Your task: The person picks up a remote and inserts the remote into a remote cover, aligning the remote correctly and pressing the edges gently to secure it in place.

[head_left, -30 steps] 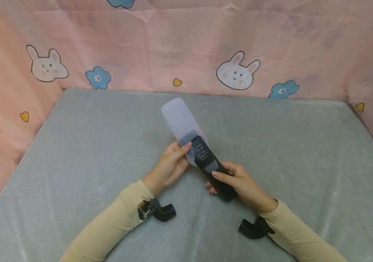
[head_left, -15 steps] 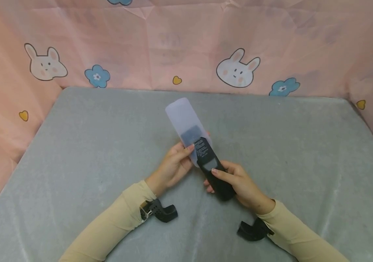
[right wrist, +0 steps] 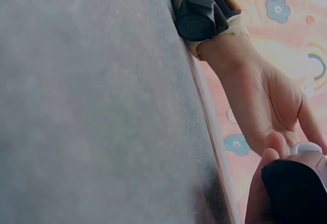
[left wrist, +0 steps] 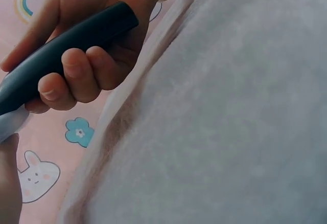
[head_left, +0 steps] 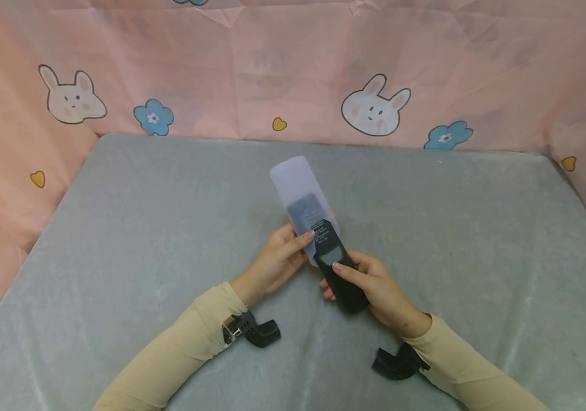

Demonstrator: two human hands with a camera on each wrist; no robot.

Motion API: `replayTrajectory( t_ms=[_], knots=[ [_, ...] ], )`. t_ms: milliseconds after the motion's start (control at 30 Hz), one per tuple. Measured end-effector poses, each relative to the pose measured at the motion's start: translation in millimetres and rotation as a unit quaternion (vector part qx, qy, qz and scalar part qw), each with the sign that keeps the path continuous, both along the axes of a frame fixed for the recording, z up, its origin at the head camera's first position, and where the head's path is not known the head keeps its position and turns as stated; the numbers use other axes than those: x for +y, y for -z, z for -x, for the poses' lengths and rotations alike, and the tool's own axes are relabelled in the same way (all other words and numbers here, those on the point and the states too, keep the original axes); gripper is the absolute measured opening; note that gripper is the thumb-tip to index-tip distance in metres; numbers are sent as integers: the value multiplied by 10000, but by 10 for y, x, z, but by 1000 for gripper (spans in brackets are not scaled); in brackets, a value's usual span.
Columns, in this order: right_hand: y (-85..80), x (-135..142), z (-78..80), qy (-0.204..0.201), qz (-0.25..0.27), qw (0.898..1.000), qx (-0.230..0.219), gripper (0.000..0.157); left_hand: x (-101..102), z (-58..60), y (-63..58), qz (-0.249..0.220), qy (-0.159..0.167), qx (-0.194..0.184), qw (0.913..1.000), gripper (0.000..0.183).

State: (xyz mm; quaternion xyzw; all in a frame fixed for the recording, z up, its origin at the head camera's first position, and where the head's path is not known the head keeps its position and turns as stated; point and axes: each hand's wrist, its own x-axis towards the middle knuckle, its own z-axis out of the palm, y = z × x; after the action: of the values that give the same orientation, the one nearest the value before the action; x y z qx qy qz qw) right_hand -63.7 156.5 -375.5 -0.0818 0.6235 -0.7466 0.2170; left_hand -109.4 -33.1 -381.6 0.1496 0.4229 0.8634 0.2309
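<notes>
A translucent whitish sleeve (head_left: 293, 176) slants away from me above the table, with the far part of a black remote control (head_left: 348, 288) showing dark through it. My left hand (head_left: 276, 258) pinches the sleeve near its mouth, thumb on top. The remote's near end is in my right hand (head_left: 382, 291), its printed back facing up and the thumb lying on it. In the left wrist view, the right hand's fingers curl round the remote (left wrist: 69, 42). In the right wrist view, the remote's end (right wrist: 294, 191) shows near the left palm (right wrist: 260, 96).
A grey cloth-covered table (head_left: 169, 200) spreads beneath both hands. Behind it and at both sides hangs a pink curtain (head_left: 303, 68) printed with rabbits, flowers and hearts. Black wrist-worn devices (head_left: 259, 332) jut inward from both sleeves' cuffs.
The sleeve and my left hand have shifted right and slightly nearer, towards my right hand. More of the remote now shows dark inside the sleeve. My right hand has hardly moved.
</notes>
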Motion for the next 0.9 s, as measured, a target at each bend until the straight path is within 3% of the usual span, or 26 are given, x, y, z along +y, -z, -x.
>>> replayTrajectory(
  t_ms=[333,467,600,767,900],
  knots=[
    [-9,-20,-6,-246,-265,9993,43,33,-23,48,-11,-33,-279,143,9995,43],
    [-1,-28,0,-333,-333,9989,-81,38,-36,60,-35,-89,-344,25,9994,42],
    [9,-26,20,-330,-640,9974,-72,45,-58,81,-65,-128,-627,-127,9979,40],
    [21,-13,42,-207,-993,9948,-8,44,-98,123,-83,-279,-918,-168,9952,38],
    [46,-3,51,-239,-950,9952,14,40,-107,126,-77,-293,-914,-155,9953,39]
  ],
)
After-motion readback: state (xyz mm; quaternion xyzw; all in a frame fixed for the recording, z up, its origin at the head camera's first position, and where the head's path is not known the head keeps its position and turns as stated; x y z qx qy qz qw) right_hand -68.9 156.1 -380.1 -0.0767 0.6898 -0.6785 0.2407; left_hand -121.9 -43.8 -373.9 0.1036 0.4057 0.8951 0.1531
